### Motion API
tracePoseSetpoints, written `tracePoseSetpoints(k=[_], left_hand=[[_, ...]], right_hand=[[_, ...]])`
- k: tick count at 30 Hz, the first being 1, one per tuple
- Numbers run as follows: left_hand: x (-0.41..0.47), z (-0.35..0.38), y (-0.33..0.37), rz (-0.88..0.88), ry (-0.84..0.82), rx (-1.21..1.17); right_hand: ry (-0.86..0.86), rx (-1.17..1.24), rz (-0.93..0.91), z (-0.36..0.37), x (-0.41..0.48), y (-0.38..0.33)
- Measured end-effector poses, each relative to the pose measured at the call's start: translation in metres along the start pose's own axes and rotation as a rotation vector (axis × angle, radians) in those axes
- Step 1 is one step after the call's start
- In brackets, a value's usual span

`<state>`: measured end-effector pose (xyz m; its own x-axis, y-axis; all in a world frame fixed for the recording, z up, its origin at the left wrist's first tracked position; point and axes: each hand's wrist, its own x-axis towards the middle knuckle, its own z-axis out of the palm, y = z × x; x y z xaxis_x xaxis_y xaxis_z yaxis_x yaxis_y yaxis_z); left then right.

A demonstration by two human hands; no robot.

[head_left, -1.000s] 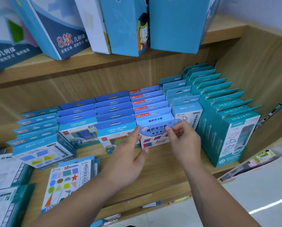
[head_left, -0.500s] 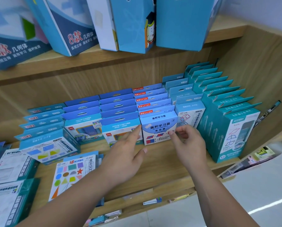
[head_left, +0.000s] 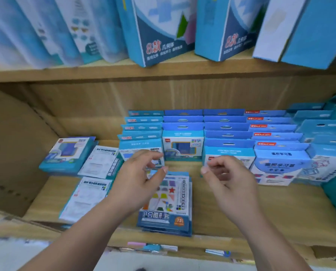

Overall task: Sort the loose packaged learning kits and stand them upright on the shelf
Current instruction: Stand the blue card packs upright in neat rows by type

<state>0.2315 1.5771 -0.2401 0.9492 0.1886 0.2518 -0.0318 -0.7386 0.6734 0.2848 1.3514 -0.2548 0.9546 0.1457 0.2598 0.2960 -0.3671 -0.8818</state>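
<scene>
The left hand (head_left: 141,178) and right hand (head_left: 228,179) hang over the shelf (head_left: 251,212). Their fingers are loosely bent and hold nothing. A stack of shape kits (head_left: 169,216) lies flat under the left hand, at 6 o'clock from the standing rows (head_left: 182,147). More flat kits (head_left: 69,153) lie at 9 o'clock.
</scene>
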Motion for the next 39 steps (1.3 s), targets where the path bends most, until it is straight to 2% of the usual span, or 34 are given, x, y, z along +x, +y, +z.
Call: tracePoseSetpoints(k=[3, 8, 12, 16, 23, 30, 36, 39], left_hand=[[-0.006, -0.038, -0.038, -0.068, 0.093, 0.016], [-0.015, -0.098, -0.108, -0.207, 0.159, 0.102], [-0.011, -0.140, -0.167, -0.288, 0.170, 0.270], [0.000, -0.162, -0.218, -0.327, 0.130, 0.475], [-0.005, -0.154, -0.242, -0.250, -0.001, 0.575], [-0.016, -0.155, -0.246, -0.180, -0.112, 0.648], [-0.024, -0.157, -0.245, -0.172, -0.095, 0.586], [-0.025, -0.157, -0.250, -0.144, -0.078, 0.559]], right_hand=[[-0.123, -0.036, -0.063, 0.043, 0.004, -0.025], [-0.256, -0.020, -0.075, 0.117, 0.007, -0.066], [-0.305, -0.027, -0.099, 0.180, 0.010, -0.095], [-0.383, -0.054, -0.009, 0.235, 0.015, -0.109], [-0.499, -0.008, 0.269, 0.298, 0.019, -0.128], [-0.478, 0.126, 0.433, 0.342, 0.024, -0.133], [-0.341, 0.226, 0.621, 0.363, 0.038, -0.136], [-0.340, 0.274, 0.669, 0.367, 0.042, -0.142]])
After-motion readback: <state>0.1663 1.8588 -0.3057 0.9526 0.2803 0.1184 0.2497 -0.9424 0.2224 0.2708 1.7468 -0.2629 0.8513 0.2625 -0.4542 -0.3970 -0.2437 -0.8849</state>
